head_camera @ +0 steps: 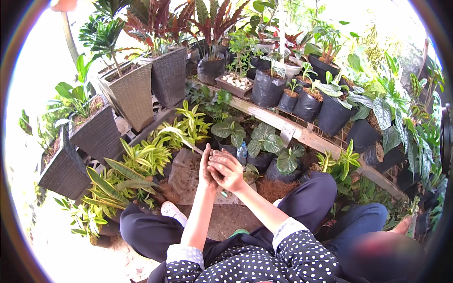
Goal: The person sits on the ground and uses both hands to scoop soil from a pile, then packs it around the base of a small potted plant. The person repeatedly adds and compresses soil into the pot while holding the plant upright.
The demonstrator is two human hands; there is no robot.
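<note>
My left hand (207, 169) and my right hand (226, 169) are cupped together in front of me, both smeared with dark soil. A pale, slender stem or leaf (184, 139) sticks out from between them toward the upper left; what lies inside the palms is hidden. Beneath the hands a soil-strewn sheet (184, 173) is spread on the ground. Brown fibre (274, 189) lies in a pile to its right. A plastic bottle (242, 152) with a blue label stands just beyond my hands, among dark-leaved plants in black bags (279, 171).
Tall textured planters (131, 97) stand at the left above yellow-green plants (141, 159). A wooden-edged rack (276, 122) with black plant bags (267, 88) crosses ahead and to the right. Another person in blue trousers (361, 221) sits close at my right.
</note>
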